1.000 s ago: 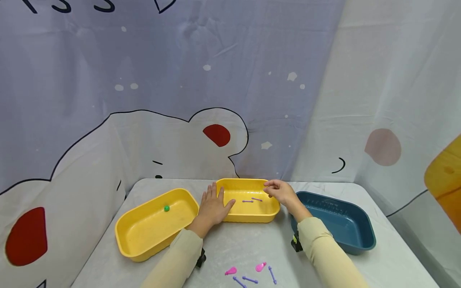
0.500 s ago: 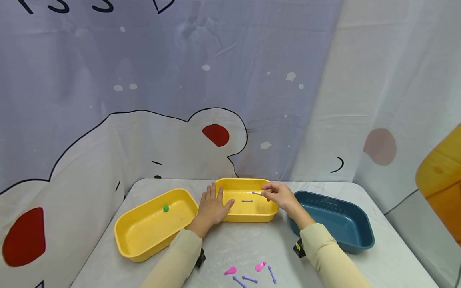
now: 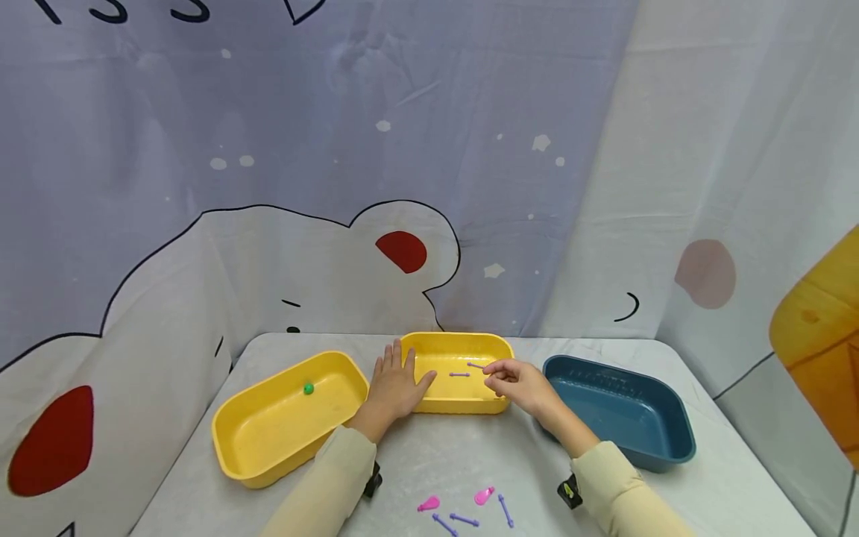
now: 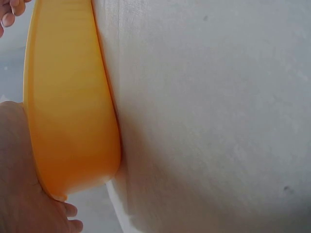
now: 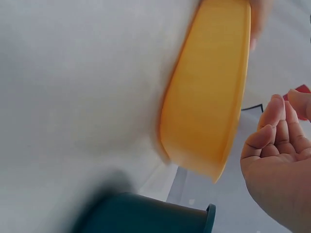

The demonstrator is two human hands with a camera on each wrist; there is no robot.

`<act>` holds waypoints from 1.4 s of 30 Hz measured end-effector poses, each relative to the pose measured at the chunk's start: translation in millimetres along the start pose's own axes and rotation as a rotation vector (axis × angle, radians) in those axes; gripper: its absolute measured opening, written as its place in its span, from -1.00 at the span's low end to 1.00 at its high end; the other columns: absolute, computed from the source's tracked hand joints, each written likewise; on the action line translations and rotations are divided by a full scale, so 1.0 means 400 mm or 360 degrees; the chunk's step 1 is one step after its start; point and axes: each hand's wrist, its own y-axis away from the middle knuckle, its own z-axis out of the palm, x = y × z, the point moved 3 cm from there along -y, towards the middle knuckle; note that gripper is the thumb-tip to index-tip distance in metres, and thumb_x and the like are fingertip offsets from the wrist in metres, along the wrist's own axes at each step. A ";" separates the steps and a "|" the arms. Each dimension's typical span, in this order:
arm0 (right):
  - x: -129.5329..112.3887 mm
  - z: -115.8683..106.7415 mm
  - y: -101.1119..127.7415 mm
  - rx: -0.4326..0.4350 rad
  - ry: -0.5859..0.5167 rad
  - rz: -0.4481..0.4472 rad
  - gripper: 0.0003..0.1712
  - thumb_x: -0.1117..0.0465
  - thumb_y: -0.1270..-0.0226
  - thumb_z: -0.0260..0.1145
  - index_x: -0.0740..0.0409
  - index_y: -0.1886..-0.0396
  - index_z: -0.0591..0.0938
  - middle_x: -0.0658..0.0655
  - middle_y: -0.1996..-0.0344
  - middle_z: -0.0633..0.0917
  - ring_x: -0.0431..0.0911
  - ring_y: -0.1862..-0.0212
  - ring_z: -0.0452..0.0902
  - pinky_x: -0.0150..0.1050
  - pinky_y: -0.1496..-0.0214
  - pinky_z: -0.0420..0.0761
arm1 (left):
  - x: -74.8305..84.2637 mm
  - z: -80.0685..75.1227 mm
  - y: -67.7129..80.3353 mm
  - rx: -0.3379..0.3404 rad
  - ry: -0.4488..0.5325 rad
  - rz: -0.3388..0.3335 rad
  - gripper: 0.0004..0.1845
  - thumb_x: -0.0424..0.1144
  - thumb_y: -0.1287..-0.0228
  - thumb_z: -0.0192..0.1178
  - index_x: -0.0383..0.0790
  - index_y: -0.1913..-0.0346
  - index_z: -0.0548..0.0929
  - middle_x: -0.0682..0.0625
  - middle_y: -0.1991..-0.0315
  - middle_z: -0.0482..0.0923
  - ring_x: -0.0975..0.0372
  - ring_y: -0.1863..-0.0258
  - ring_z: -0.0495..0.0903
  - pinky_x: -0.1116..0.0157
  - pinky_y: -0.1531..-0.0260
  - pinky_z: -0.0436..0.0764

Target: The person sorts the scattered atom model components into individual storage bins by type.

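Note:
In the head view, my left hand (image 3: 396,384) lies with spread fingers over the left rim of the middle yellow tub (image 3: 463,406). Its palm meets the rim of that tub (image 4: 73,97) in the left wrist view. Over the tub's right side, my right hand (image 3: 520,384) pinches a small purple stick with knobbed ends (image 3: 473,365) between thumb and fingertips. The stick points left, its near end hidden by the fingers. A second purple stick (image 3: 459,374) lies on the tub floor. In the right wrist view, the right hand's fingers (image 5: 277,109) are curled in toward the thumb.
To the left stands another yellow tub (image 3: 268,440) with a small green ball (image 3: 309,388). A dark blue tub (image 3: 620,410) is on the right. Near the front lie several purple sticks (image 3: 464,520) and two pink bulb-shaped pieces (image 3: 484,496). A printed cloth hangs behind the table.
My right hand has come left and toward me, taking hold of one purple stick that was lying in the middle tub and lifting it. The left hand stays in place.

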 end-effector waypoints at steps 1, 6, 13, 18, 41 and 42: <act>0.001 0.001 0.007 -0.0003 0.0014 -0.0011 -0.78 0.17 -0.38 0.40 0.15 0.05 0.72 0.20 0.26 0.73 -0.05 0.27 0.59 -0.14 0.16 0.64 | 0.001 0.000 0.000 -0.0001 -0.0003 -0.0001 -0.09 0.40 -0.48 -0.26 -0.22 -0.61 0.11 -0.27 -0.64 -0.23 -0.11 -0.62 -0.22 -0.08 -0.56 -0.12; 0.011 0.005 0.041 -0.0054 0.0104 -0.0089 -0.74 0.15 -0.38 0.41 0.19 0.05 0.71 0.04 0.29 0.73 -0.13 0.25 0.59 -0.33 0.20 0.62 | 0.002 -0.002 -0.002 -0.0008 -0.0011 -0.0009 -0.09 0.40 -0.48 -0.25 -0.21 -0.61 0.10 -0.26 -0.64 -0.24 -0.10 -0.62 -0.22 -0.07 -0.56 -0.13; 0.032 0.014 0.084 -0.0183 0.0060 -0.0091 -0.65 0.11 -0.38 0.41 0.29 0.02 0.69 0.08 0.30 0.71 -0.11 0.25 0.59 -0.29 0.20 0.65 | 0.005 -0.007 -0.005 -0.0002 -0.0012 -0.0007 -0.10 0.39 -0.49 -0.24 -0.21 -0.61 0.11 -0.26 -0.64 -0.25 -0.10 -0.63 -0.22 -0.07 -0.56 -0.15; 0.053 0.021 0.102 -0.0225 0.0055 -0.0079 -0.65 0.14 -0.38 0.41 0.33 0.01 0.69 0.03 0.30 0.70 -0.13 0.24 0.58 -0.40 0.21 0.60 | 0.005 -0.009 -0.005 -0.0007 -0.0009 -0.0015 -0.09 0.40 -0.48 -0.25 -0.21 -0.61 0.11 -0.25 -0.65 -0.25 -0.09 -0.63 -0.23 -0.07 -0.56 -0.15; 0.107 0.050 0.171 -0.0596 -0.0076 -0.0056 -0.68 0.25 -0.38 0.38 0.33 -0.04 0.67 0.07 0.26 0.70 -0.24 0.33 0.53 -0.44 0.43 0.49 | -0.004 0.005 -0.004 -0.0024 -0.0010 -0.0014 -0.08 0.41 -0.48 -0.27 -0.20 -0.61 0.09 -0.25 -0.65 -0.28 -0.09 -0.63 -0.26 -0.07 -0.57 -0.18; 0.108 0.050 0.175 -0.0606 -0.0083 -0.0051 -0.69 0.26 -0.38 0.38 0.33 -0.04 0.67 0.07 0.26 0.70 -0.24 0.33 0.53 -0.44 0.41 0.50 | -0.005 0.006 -0.004 -0.0022 -0.0008 -0.0013 -0.09 0.41 -0.48 -0.27 -0.20 -0.61 0.09 -0.25 -0.65 -0.28 -0.09 -0.63 -0.26 -0.07 -0.57 -0.17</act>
